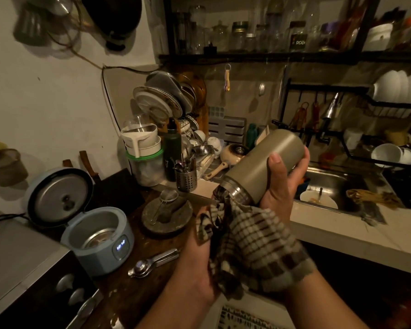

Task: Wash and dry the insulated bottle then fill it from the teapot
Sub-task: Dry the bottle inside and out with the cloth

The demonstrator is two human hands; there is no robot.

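Tabletop point(150, 245) sits below the checked cloth point(254, 241), whose end is pushed into the tilted insulated bottle point(263, 160). Right grip point(280, 186) curls round the bottle's body; left grip point(197, 257) bunches the cloth. Tugging the cloth against a damp wall could likely slip the bottle free.

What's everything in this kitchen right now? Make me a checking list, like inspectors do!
Surface: dark wooden counter, crowded.
Job's things: insulated bottle tilted, mouth down-left, checked cloth pushed into its mouth; teapot not made out.
Clutter: open rice cooker, citrus squeezer, stone mortar, cutlery holder.
Hands: right hand grips the bottle; left hand holds the cloth.
Cables: one cable on the wall.
Surroundings: sink with a bowl, dish rack, shelf of jars.
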